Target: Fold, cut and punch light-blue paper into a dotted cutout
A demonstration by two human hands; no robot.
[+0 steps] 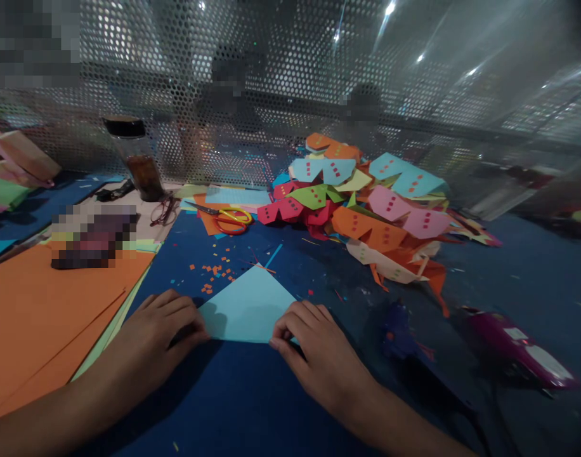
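Note:
A light blue sheet of paper (250,304), folded into a triangle, lies on the dark blue tabletop with its point facing away from me. My left hand (164,327) is closed at the paper's left corner, thumb and fingers pinched together there. At the right corner, my right hand (314,346) also pinches the paper near its straight front edge. The two outer corners are hidden by my fingers. Just beyond the triangle's tip lie a thin blue paper strip (274,255) and scattered orange paper bits (217,271).
Scissors (231,219) with yellow and red handles lie beyond the paper. Folded paper butterfly shapes (385,228) pile at back right. Orange sheets (57,317), a phone (97,238) and a bottle (143,168) are leftward. A blue corded tool (398,333) and a purple object (519,349) lie rightward.

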